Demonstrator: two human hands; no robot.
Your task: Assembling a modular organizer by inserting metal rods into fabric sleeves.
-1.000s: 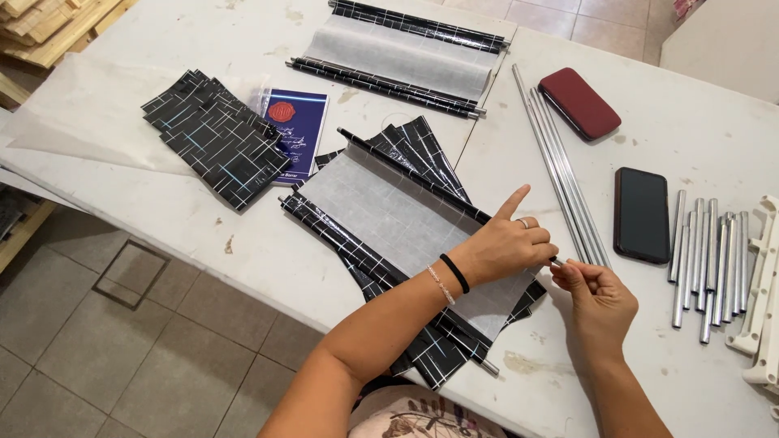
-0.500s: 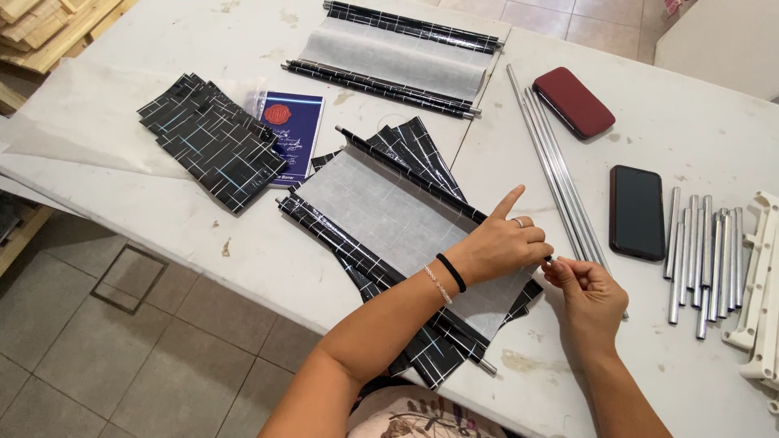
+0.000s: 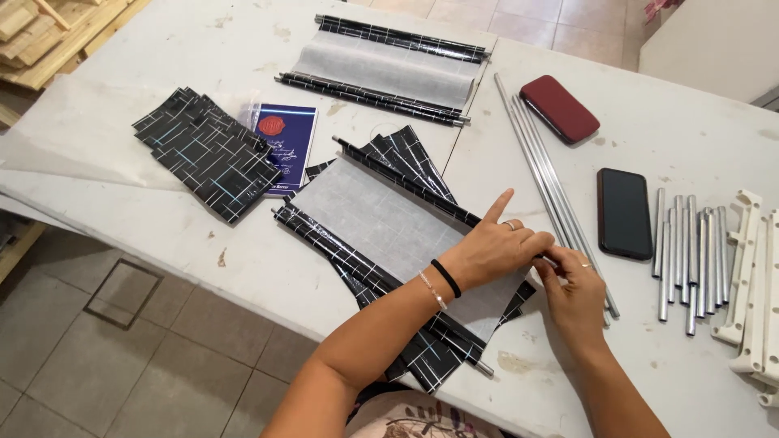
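Observation:
A grey fabric panel (image 3: pixel 381 227) with black patterned rolled edges lies on the white table (image 3: pixel 203 251) in front of me. My left hand (image 3: pixel 495 247) rests on its right end, index finger pointing up, fingers pinching the upper rolled edge. My right hand (image 3: pixel 572 280) meets it from the right and grips the end of a thin metal rod (image 3: pixel 554 261) that goes into that edge. More black patterned pieces lie under the panel.
A second finished panel (image 3: pixel 389 69) lies at the back. Long metal rods (image 3: pixel 544 174), a red case (image 3: pixel 558 108), a black phone (image 3: pixel 623 212), several short rods (image 3: pixel 690 251) and white plastic parts (image 3: pixel 751 284) sit right. Folded black fabric (image 3: pixel 207 150) and a blue card (image 3: pixel 280 142) lie left.
Both hands stay at the panel's right end with only small finger shifts; the view has drifted slightly. The rod end sits a little closer to the fabric edge.

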